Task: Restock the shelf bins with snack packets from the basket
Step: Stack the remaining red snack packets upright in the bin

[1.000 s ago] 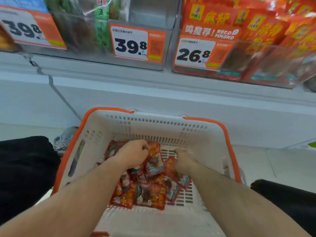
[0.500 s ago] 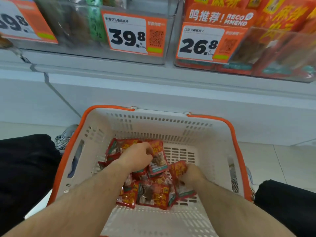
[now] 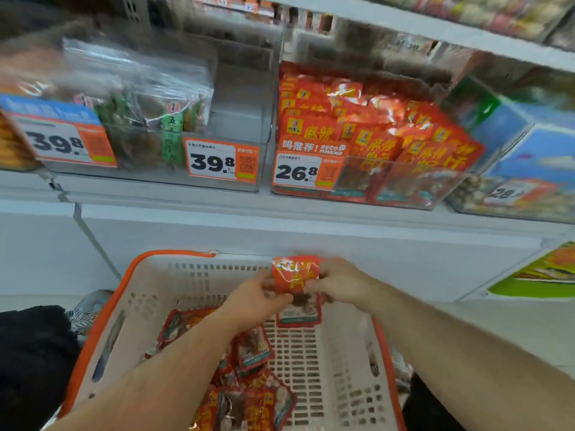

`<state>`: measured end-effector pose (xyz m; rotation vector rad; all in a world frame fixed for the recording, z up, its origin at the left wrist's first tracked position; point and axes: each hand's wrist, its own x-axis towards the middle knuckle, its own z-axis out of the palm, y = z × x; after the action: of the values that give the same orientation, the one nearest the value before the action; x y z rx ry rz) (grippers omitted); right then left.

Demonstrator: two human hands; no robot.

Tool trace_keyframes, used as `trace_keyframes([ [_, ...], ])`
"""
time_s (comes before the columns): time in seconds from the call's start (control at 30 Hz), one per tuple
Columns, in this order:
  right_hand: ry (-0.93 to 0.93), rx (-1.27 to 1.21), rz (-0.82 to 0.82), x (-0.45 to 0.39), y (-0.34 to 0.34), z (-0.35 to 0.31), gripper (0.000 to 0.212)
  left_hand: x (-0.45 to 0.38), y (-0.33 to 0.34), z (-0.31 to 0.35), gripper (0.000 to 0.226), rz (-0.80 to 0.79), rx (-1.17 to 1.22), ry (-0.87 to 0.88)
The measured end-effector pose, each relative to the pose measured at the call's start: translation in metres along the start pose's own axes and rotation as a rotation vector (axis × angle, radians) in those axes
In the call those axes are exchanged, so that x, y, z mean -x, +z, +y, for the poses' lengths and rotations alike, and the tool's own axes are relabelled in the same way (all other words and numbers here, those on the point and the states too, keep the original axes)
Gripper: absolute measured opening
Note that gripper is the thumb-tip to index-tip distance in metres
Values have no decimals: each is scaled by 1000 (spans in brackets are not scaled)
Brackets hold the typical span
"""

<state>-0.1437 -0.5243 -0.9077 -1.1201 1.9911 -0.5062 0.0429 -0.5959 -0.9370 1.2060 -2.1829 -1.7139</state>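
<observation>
Left hand: the left hand (image 3: pixel 255 298) reaches over the basket, fingers (image 3: pixel 281 301) curled onto the left edge of a red packet, pinching it.
Right hand: the right hand (image 3: pixel 339 284) meets it from the other side, fingers (image 3: pixel 311 286) curled onto the packet's right edge.
Held packet: the red packet (image 3: pixel 295 290) is a flat, glossy foil pouch with yellow print on top and a clear window below showing brown contents; it hangs upright between both hands, above the far half of the basket.
Basket: the basket (image 3: pixel 186 293) is white moulded plastic with slotted walls and floor and an orange rim, standing below the shelf.
Loose packets: more packets (image 3: pixel 249 396) of the same red, crinkled kind lie overlapping on the basket floor, mostly towards its left and near side.
Shelf: the shelf (image 3: pixel 280 209) is a smooth white ledge carrying clear, boxy plastic bins.
Right bin: the red bin (image 3: pixel 404 194) is packed with upright red pouches bearing yellow characters; a white and orange price card (image 3: pixel 306 171) reading 26.8 sits on its front.
Middle bin: the middle bin (image 3: pixel 236 126) holds transparent bags (image 3: pixel 155 119) with green labels on its left, its right part bare; its price tag (image 3: pixel 222 161) reads 39.8.
Far right: a blurred blue box (image 3: pixel 522 150) stands beside the red bin.
</observation>
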Motion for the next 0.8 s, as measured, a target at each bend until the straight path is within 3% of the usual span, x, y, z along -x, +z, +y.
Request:
trace_keyframes([
  [0.1,-64,-140,63,18,-27,-29,9,2,-5,34,20,11,148,84],
  [0.2,-130,-148,152,40,-49,-50,5,4,-9,60,17,122,157,170],
  [0.3,-179,15,379,64,-75,-73,42,5,-13,84,21,168,89,262],
  [0.37,-248,80,418,80,-91,-86,58,6,-13,101,22,162,48,332],
  [0.47,-301,215,410,98,-108,-96,38,6,-9,132,25,144,-10,427],
  [0.53,-325,246,510,107,-118,-96,31,4,-9,154,26,186,-77,499],
  [0.6,-362,276,688,115,-131,-94,29,1,-15,173,37,410,-231,606],
  [0.7,-405,253,1023,126,-157,-91,27,-8,-31,191,86,863,-535,589],
  [0.8,-459,190,1243,132,-185,-83,15,-17,-46,198,109,956,-618,538],
])
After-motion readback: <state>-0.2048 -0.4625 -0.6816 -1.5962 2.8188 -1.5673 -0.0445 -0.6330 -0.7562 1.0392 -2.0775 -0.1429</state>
